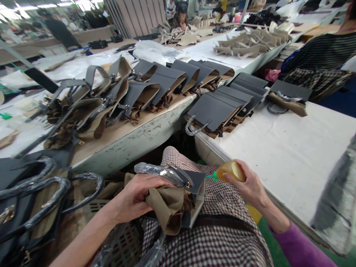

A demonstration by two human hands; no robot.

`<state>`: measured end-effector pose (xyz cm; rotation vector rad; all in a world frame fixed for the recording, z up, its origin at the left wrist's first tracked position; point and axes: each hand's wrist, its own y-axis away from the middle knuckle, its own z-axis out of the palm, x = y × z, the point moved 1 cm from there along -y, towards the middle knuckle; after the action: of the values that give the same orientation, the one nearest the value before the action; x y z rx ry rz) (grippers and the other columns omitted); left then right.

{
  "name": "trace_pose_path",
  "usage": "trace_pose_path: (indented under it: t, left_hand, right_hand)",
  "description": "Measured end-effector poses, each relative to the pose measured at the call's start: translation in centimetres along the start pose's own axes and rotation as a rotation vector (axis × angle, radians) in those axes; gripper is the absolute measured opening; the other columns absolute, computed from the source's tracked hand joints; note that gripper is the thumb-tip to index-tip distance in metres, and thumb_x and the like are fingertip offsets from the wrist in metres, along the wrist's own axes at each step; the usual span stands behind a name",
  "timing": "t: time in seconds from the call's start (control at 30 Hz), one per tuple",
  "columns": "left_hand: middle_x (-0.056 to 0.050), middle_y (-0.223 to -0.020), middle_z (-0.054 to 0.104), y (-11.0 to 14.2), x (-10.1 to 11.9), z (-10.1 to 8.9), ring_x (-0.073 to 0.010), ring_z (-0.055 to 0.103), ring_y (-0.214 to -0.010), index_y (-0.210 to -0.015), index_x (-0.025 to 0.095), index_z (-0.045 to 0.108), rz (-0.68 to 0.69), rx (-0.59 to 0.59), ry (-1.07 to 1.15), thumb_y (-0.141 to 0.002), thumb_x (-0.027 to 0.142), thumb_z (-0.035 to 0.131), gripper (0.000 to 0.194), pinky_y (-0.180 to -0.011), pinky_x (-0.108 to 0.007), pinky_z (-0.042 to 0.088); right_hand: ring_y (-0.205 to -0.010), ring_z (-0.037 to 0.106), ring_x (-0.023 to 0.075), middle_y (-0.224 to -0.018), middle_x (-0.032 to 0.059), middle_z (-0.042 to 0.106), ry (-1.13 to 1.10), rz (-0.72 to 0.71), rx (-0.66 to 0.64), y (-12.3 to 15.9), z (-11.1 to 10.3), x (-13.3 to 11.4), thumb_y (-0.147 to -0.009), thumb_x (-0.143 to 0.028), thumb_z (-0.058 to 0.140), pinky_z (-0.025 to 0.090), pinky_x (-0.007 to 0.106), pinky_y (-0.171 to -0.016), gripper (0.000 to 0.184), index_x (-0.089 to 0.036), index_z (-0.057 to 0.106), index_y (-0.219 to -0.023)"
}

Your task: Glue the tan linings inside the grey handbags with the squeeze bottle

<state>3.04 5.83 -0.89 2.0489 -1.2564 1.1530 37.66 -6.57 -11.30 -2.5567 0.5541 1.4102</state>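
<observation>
My left hand (147, 194) is closed around a dark grey handbag piece (194, 181) over my lap. Brown lining (169, 207) bulges out of it, and its handle (158, 170) is wrapped in clear plastic. In my right hand (251, 185) is a squeeze bottle (232, 170) of yellowish liquid, lying sideways with its green nozzle pointing left. The thin nozzle tip is at the edge of the bag piece; whether it touches cannot be made out. A checked apron (222, 230) covers my lap beneath both.
Several grey bag pieces (169, 79) line the left table, and more (214, 107) overlap on the white table (278, 159) at right. Plastic-wrapped handles (55, 185) lie at lower left, near a plastic basket (125, 241). A person in a striped top (325, 52) sits at the right.
</observation>
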Motion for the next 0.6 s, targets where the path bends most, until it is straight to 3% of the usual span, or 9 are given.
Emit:
trace_pose_path:
  t: [0.43,0.6]
  left_hand:
    - [-0.01,-0.109,0.08,-0.1,0.2,0.2,-0.0239,0.076,-0.097,-0.116,0.018,0.072,0.023,0.018,0.022,-0.098,0.031,0.065,0.023,-0.088,-0.028,0.055]
    - [-0.011,-0.108,0.081,0.0,0.1,0.3,-0.0247,0.076,-0.097,-0.118,0.019,0.073,0.037,0.039,0.044,-0.099,0.034,0.065,0.026,-0.089,-0.029,0.055]
  right_hand:
    - [-0.091,0.067,0.033,-0.103,0.0079,0.072,-0.105,0.12,-0.195,1.8,-0.3,0.0,-0.081,-0.059,0.076,0.053,0.048,-0.084,0.054,-0.021,0.062,-0.116]
    - [-0.088,0.068,0.033,-0.099,0.0071,0.073,-0.111,0.144,-0.163,2.5,-0.2,0.6,-0.08,-0.061,0.076,0.056,0.048,-0.078,0.054,-0.022,0.062,-0.114]
